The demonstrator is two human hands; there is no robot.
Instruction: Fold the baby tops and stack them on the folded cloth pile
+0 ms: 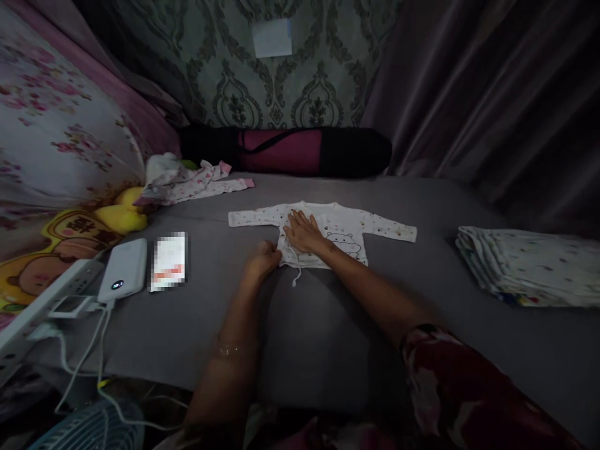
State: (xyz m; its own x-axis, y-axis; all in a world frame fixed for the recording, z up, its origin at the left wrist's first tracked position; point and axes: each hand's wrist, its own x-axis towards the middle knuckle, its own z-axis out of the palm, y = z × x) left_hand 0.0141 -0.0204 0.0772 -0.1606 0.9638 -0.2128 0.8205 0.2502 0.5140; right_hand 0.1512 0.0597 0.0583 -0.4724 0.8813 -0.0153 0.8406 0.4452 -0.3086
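Note:
A small white baby shirt (pixel 344 219) with tiny prints and an outlined animal on its front lies spread on the grey sheet, both sleeves stretched out sideways. My right hand (pixel 302 232) rests flat on the left part of its chest, fingers spread. At the lower left corner of the shirt, my left hand (pixel 264 259) is closed on the edge of the cloth; its fingertips are partly hidden and slightly blurred. A thin white tie string (pixel 298 274) hangs from the shirt below my right hand.
Folded cloths (pixel 534 265) are stacked at the right. On the left lie a power bank (pixel 124 269), a power strip (pixel 51 300) with cables, a pixelated white item (pixel 169 261) and a yellow plush cushion (pixel 70 234). Behind are printed baby clothes (pixel 197 184) and a long black-and-maroon bag (pixel 285 150).

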